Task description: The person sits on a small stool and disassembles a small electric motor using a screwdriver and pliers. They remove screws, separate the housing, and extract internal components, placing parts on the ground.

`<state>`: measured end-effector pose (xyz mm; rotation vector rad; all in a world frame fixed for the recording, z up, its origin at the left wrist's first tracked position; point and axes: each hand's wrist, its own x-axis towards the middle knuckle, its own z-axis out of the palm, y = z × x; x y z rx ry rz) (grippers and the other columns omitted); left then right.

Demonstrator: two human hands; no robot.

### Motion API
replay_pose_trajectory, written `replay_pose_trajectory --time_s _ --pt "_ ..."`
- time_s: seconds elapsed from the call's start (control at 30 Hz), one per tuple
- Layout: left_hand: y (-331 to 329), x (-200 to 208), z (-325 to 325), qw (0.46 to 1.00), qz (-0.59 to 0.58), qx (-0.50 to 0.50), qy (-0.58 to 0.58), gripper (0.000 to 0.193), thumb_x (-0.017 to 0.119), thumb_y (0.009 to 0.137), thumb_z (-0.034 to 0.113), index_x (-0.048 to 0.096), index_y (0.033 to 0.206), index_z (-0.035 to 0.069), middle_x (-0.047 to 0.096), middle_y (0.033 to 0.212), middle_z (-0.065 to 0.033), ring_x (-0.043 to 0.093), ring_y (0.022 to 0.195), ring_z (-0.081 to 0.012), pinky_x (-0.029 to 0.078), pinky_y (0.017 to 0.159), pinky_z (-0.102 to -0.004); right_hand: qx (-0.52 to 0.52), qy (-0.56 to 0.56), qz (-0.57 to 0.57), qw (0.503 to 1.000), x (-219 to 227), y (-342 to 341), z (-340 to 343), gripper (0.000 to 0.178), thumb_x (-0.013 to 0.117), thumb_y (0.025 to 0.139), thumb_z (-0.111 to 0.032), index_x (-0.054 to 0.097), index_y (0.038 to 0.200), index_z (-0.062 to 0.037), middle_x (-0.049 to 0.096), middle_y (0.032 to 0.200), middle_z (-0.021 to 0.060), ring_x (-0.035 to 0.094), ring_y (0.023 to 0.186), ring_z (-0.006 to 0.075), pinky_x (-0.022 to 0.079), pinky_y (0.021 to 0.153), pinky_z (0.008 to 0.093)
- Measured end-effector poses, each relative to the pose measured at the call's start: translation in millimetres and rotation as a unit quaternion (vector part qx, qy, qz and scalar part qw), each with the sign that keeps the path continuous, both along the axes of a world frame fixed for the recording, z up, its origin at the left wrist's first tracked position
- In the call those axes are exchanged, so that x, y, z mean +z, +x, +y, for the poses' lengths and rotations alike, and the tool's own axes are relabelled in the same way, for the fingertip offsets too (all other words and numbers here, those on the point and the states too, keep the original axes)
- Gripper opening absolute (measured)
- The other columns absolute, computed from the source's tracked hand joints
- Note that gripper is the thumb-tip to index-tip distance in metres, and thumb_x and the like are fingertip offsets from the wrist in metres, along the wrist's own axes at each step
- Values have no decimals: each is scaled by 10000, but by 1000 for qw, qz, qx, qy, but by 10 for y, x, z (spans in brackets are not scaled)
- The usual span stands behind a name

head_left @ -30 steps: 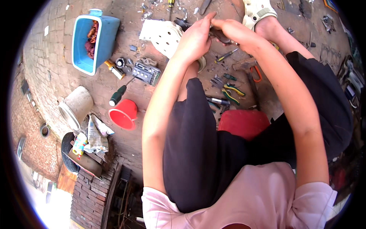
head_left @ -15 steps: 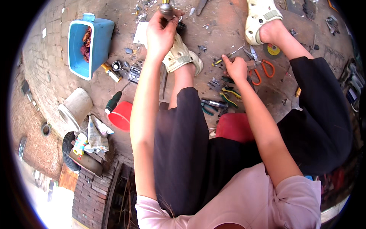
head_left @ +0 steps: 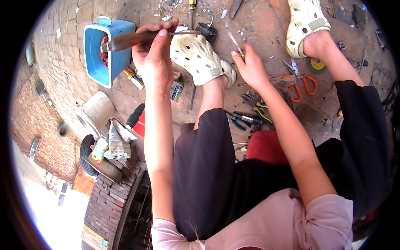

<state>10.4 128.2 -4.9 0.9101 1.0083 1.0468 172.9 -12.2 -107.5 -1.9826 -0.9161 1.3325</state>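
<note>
Raised over the floor, my left hand [head_left: 154, 58] is closed around a long tool [head_left: 135, 41] with a dark brown handle, a metal butt end at the left and a thin shaft at the right. Motion blur hides its exact kind. My right hand [head_left: 252, 68] pinches a thin screwdriver [head_left: 235, 43], its shaft slanting up and left and a bit of yellow handle showing at the fingertips. Between the hands, a black round part [head_left: 207, 31] lies by the toe of my left clog [head_left: 196, 58].
Orange-handled scissors [head_left: 302, 85] lie right of my right hand, near a cutting disc [head_left: 316, 65]. Pliers [head_left: 262, 111] and a red seat [head_left: 266, 148] are between my legs. A blue bin [head_left: 110, 54] and a green-handled screwdriver [head_left: 135, 116] are at the left.
My right hand has picked up the thin screwdriver from the floor and moved up and left. My left hand has come lower, its tool swung to point its butt left. The view has shifted.
</note>
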Motion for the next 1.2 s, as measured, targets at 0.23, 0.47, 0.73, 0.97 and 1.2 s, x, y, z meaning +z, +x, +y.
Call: replay_pose_trajectory --time_s 0.23,0.47,0.73,0.97,1.2 --pt "-26 10 -17 999 18 -7 -32 126 554 885 -39 560 999 13 627 1011 -132 606 1054 -315 453 1002 -428 37 -17 85 996 -261 73 168 467 428 979 -393 603 781 -8 584 666 136 580 663 272 452 641 373" --pt "-9 2 -37 999 25 -21 -37 126 549 889 -40 556 1004 10 629 1011 -130 607 1057 -308 449 1014 -436 41 -11 188 981 -327 126 178 519 410 992 -411 578 703 -13 471 562 17 465 555 132 394 558 297" --pt "-52 -19 -36 999 19 -24 -44 126 542 894 -37 552 1013 5 634 1009 -133 606 1062 -314 433 1030 -450 97 -213 320 918 -196 463 509 487 423 980 -428 556 741 -24 397 539 -16 319 437 106 266 417 271" --pt "-57 -32 -41 997 22 -30 -63 122 538 895 -41 546 1009 3 630 1012 -135 597 1076 -328 434 1031 -450 273 -17 57 960 -130 439 699 499 431 969 -378 611 763 39 595 621 201 595 559 354 486 561 445" --pt "24 -119 -32 999 8 -30 -36 119 551 885 -50 553 982 20 636 1003 -141 581 1105 -331 419 1040 -454 103 -66 -130 984 -3 -203 209 398 445 960 -363 605 830 -23 629 733 238 622 722 437 494 667 523"
